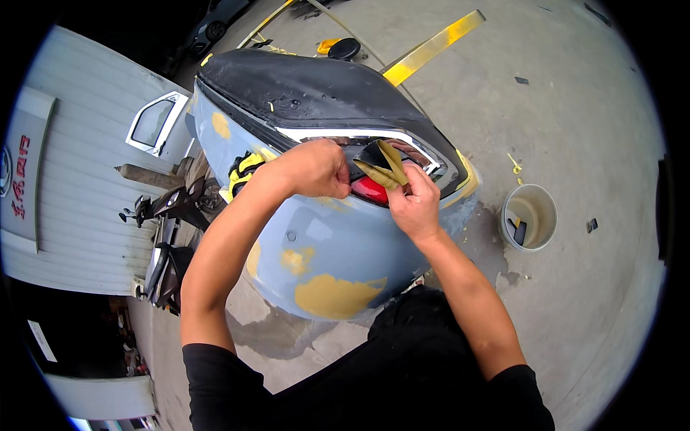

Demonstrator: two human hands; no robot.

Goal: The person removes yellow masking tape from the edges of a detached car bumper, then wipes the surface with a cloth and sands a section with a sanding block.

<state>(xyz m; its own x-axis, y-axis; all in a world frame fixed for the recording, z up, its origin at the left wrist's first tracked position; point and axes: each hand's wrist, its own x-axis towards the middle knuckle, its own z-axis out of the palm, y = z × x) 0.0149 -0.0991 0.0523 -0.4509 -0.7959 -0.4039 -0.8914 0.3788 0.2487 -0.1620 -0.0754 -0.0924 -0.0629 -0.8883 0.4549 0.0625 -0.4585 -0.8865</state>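
In front of me is a car body (pixel 323 226) in grey-blue primer with yellow filler patches, including a large patch (pixel 338 296) low on the near side. My right hand (pixel 415 205) pinches a folded sheet (pixel 384 167), olive-yellow outside and black inside, resembling sandpaper. It is over a red lamp (pixel 370 189), partly covering it. To its left, my left hand (pixel 321 169) is closed in a fist near the lamp and chrome strip (pixel 309 134). Whatever its fingers hold, if anything, is hidden. Yellow-and-black gloves (pixel 243 174) lie on the body beside my left forearm.
On the floor at right stands a bucket (pixel 530 215) with dark pieces inside. A yellow beam (pixel 435 47) sticks out beyond the car. Motor scooters (pixel 169 251), a gas cylinder (pixel 147 176) and a white car door (pixel 154 123) are at left. Wet marks (pixel 277 332) darken the concrete.
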